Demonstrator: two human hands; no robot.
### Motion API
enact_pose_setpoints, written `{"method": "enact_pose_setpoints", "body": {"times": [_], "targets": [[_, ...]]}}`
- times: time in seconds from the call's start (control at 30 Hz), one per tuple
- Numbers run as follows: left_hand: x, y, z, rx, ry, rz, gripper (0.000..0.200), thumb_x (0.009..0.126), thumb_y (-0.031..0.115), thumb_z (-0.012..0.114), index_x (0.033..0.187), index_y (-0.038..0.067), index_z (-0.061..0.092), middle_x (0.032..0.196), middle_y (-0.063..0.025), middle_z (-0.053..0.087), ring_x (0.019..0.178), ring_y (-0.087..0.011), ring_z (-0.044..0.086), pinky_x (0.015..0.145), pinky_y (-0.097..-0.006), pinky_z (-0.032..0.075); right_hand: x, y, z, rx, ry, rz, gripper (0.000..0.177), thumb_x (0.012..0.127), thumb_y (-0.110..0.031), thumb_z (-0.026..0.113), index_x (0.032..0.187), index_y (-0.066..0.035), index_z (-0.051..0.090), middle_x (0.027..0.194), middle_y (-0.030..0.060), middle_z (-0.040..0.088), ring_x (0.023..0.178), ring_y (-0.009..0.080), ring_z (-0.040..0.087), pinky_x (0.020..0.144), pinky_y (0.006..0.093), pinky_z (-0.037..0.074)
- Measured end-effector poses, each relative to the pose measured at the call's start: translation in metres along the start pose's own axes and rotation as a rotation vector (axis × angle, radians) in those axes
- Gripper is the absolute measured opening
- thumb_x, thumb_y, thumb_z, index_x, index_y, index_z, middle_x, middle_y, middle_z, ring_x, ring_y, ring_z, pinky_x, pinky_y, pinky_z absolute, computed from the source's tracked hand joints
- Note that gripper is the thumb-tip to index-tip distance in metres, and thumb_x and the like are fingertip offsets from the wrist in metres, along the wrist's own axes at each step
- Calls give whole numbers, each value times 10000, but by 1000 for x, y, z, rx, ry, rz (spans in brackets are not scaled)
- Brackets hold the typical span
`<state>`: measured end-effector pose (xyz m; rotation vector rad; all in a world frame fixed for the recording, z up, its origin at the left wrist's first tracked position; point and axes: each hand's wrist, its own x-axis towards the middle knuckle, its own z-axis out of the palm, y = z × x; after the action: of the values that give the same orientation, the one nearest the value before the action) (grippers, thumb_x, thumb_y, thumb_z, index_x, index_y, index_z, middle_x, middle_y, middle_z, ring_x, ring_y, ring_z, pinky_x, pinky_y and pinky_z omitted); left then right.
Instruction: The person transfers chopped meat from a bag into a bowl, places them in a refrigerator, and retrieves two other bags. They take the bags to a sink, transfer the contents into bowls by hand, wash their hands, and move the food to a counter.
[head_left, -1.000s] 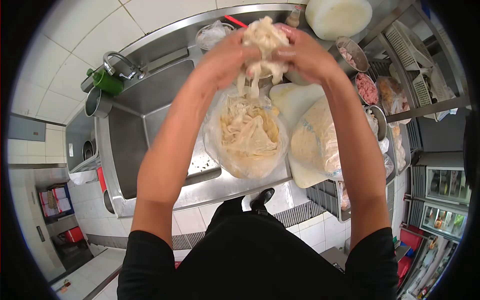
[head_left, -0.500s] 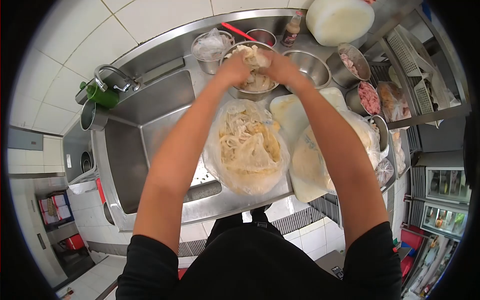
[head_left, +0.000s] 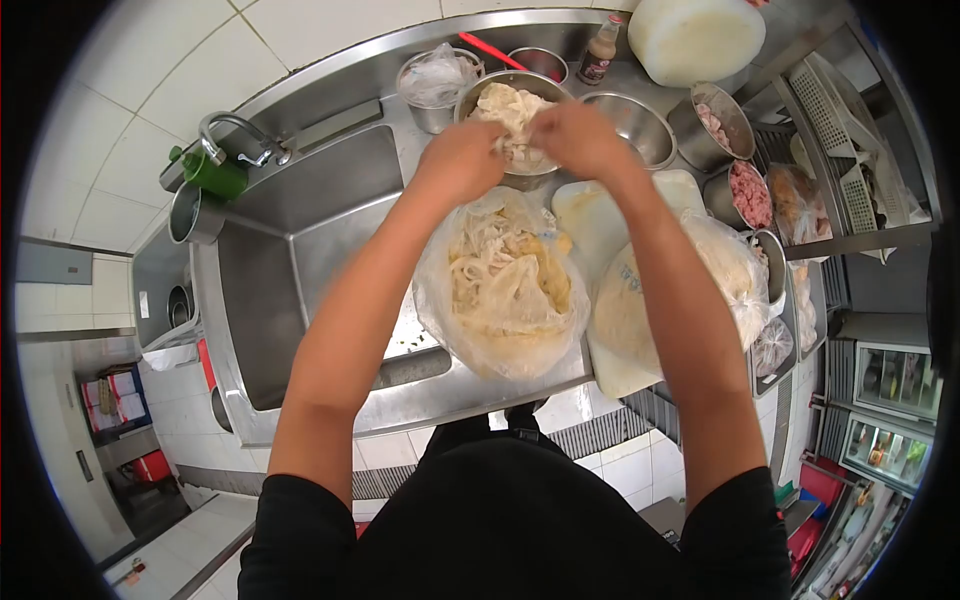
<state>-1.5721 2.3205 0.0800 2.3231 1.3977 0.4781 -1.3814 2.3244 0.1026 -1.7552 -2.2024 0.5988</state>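
Counter (head_left: 480, 402), back edge: 1 glass bottle (head_left: 598, 54), 1 bagged pot (head_left: 432, 116), 1 small pot (head_left: 545, 62), 1 red handle (head_left: 490, 50). Mid-counter: 2 bowls (head_left: 648, 128), 1 board (head_left: 585, 207). Near front edge: 2 large bags (head_left: 512, 345). Right edge: 2 meat tubs (head_left: 690, 140). Back right corner: 1 round block (head_left: 695, 40). Sink (head_left: 250, 310), back left corner: 1 tap (head_left: 262, 137). Hands (head_left: 463, 160): 2.

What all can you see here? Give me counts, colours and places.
Pale strips: one heap, cream, in bowl
Bowl: one, silver, beneath hands
Open bag: one, clear, nearer the person
Second bag: one, clear, under the right forearm
Cutting board: at least one, white, beneath second bag
Other pots: several, silver, back and right
Pink meat: two potfuls, pink, right
Red handle: one, red, behind bowl
Sauce bottle: one, brown, back
Block: one, white, back right
Baskets: two, off-white, right rack
Sink: one, silver, left
Tap: one, silver, behind sink
Green container: one, green, beside tap
Left hand: one, bare, at bowl's left
Right hand: one, bare, at bowl's right
Sleeves: two, black, bottom
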Motion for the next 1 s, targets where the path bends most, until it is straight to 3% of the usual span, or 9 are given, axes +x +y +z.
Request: {"method": "enact_pose_setpoints", "body": {"times": [0.13, 0.2, 0.27, 0.4, 0.5, 0.7, 0.8, 0.9, 1.0], "targets": [[-85, -16, 29, 116, -93, -403, 538, 775, 233, 675, 1283, 125, 534, 1195, -168, 583, 1078, -358, 579, 912, -434, 474, -67, -7, 71, 28, -311, -11, 387, 781, -326, 690, 1087, -90, 681, 944, 151, 689, 924, 311, 657, 822, 401, 503], [-130, -17, 51, 136, -92, -524, 641, 744, 231, 700, 1338, 137, 476, 1265, -164, 527, 1130, -346, 556, 922, -438, 470, -112, -7, 108, 5, -203, -6, 473, 771, -332, 703, 1172, -90, 635, 1046, 155, 668, 1000, 329, 627, 862, 405, 490], [-168, -22, 70, 60, -42, -592, 632, 738, 232, 693, 1326, 126, 488, 1214, -161, 561, 1091, -361, 578, 907, -443, 478, -144, -13, 121, -19, -259, 62, 483, 786, -267, 672, 1230, -93, 595, 1131, 144, 636, 1055, 338, 595, 903, 414, 475], [-192, -45, 92, -295, 10, -746, 535, 747, 159, 643, 1270, 87, 554, 1047, -185, 660, 987, -350, 640, 863, -408, 496, -187, -12, 142, -6, -405, 13, 272, 807, -166, 605, 1063, -81, 639, 1031, 169, 639, 1027, 345, 602, 882, 437, 478], [-180, -47, 96, -567, 90, -665, 443, 742, 27, 574, 1183, -26, 589, 926, -151, 691, 811, -263, 659, 775, -325, 511, -206, -13, 142, 43, -346, -31, 232, 804, -119, 564, 1015, -75, 647, 999, 176, 640, 994, 345, 615, 860, 444, 489], [-136, 6, 83, -1176, -11, -572, 351, 750, -53, 524, 1089, -58, 615, 912, -95, 672, 765, -177, 626, 707, -299, 492, -227, -18, 141, -39, -402, -16, 180, 836, -153, 540, 954, -99, 665, 955, 175, 623, 950, 345, 628, 832, 441, 501], [-123, 28, 70, -1383, -13, -516, 299, 784, -39, 523, 1065, -37, 626, 848, -75, 648, 693, -135, 580, 619, -279, 463, -234, -14, 136, 61, -294, -54, 180, 852, -165, 526, 952, -115, 667, 997, 169, 606, 949, 348, 627, 826, 439, 505], [-128, 29, 46, -1520, 27, -505, 314, 788, -41, 523, 1090, -25, 603, 860, -63, 635, 700, -122, 565, 607, -262, 443, -238, -14, 125, 113, -270, 40, 179, 857, -161, 523, 955, -121, 667, 1068, 169, 575, 950, 346, 625, 830, 436, 505], [-136, -10, 47, -1379, 85, -629, 326, 783, -24, 540, 1105, -36, 590, 895, -63, 635, 748, -161, 581, 656, -289, 465, -242, -21, 122, 110, -233, 24, 175, 860, -162, 529, 959, -130, 670, 1108, 163, 551, 953, 343, 622, 829, 432, 505]]}}
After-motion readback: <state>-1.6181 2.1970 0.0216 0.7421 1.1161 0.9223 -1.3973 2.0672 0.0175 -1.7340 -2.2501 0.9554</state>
